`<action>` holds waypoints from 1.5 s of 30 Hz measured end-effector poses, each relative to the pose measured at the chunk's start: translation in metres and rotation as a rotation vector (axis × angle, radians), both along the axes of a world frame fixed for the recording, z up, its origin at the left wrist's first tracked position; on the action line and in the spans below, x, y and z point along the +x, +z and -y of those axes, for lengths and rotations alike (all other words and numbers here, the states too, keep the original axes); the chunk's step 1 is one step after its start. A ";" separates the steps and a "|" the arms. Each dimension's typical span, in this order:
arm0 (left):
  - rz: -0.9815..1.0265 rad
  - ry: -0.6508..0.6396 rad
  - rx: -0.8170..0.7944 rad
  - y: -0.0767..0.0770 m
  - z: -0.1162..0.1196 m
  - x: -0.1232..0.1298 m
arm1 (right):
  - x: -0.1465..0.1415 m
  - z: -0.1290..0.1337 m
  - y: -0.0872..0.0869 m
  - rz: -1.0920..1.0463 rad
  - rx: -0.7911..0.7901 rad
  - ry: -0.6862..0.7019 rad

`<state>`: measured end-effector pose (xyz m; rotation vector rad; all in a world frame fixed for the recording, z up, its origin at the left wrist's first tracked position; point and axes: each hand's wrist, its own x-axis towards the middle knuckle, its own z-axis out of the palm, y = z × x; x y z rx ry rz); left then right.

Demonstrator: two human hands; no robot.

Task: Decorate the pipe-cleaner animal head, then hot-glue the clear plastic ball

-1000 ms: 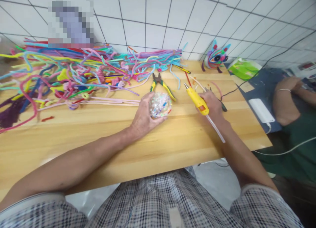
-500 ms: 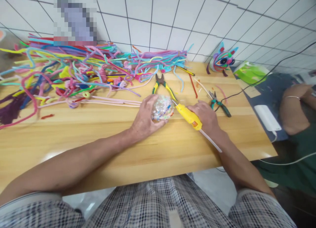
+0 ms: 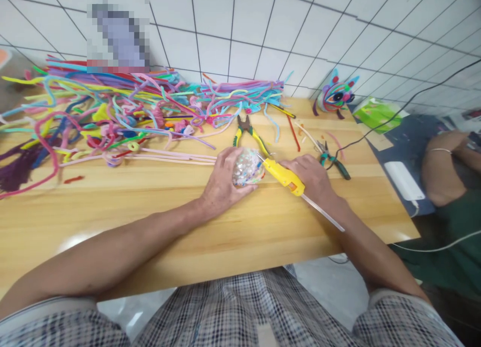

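Note:
My left hand (image 3: 224, 183) is wrapped round the left side of a clear round ball (image 3: 248, 167) with coloured bits on it. My right hand (image 3: 310, 177) grips a yellow glue gun (image 3: 284, 177), whose metal nozzle points left and touches or nearly touches the ball's upper right side. A clear glue stick (image 3: 323, 213) sticks out of the gun's back end. Just beyond the ball lie pliers with yellow and green handles (image 3: 259, 140), jaws pointing away from me. Where the nozzle meets the ball, no glue can be made out.
Tangled coloured pipe cleaners (image 3: 124, 111) cover the back left of the wooden table (image 3: 210, 242). Green-handled pliers (image 3: 338, 165) and a decorated animal head (image 3: 334, 95) are at the right. Past the table edge are a white power strip (image 3: 404, 181) and a person's arm (image 3: 441, 169).
The glue gun has moved slightly left, bringing its nozzle from beside the ball to its upper right side. My left hand still holds the ball.

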<state>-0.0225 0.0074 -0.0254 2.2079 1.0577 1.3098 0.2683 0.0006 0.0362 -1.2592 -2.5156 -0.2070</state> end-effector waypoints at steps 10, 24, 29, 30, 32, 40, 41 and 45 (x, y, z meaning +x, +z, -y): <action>-0.019 -0.015 -0.023 -0.002 0.000 0.000 | -0.001 0.007 0.000 0.020 0.044 0.042; -0.039 -0.019 0.017 -0.001 -0.003 -0.001 | -0.005 0.015 0.010 0.052 0.142 0.098; -0.034 -0.011 0.013 -0.001 -0.002 0.001 | -0.009 0.019 0.014 0.039 0.204 0.139; -0.037 -0.011 0.006 -0.001 -0.002 0.001 | -0.011 0.021 0.015 0.038 0.211 0.146; -0.039 -0.015 0.000 -0.002 -0.002 0.001 | -0.014 0.024 0.016 0.042 0.209 0.148; -0.026 -0.023 -0.004 -0.001 -0.005 0.000 | -0.013 0.021 0.011 0.044 0.234 0.128; -0.028 -0.021 -0.010 -0.001 -0.005 0.000 | -0.012 0.020 0.011 0.052 0.241 0.110; -0.023 -0.022 -0.015 -0.001 -0.005 0.000 | -0.008 0.016 0.009 0.074 0.256 0.067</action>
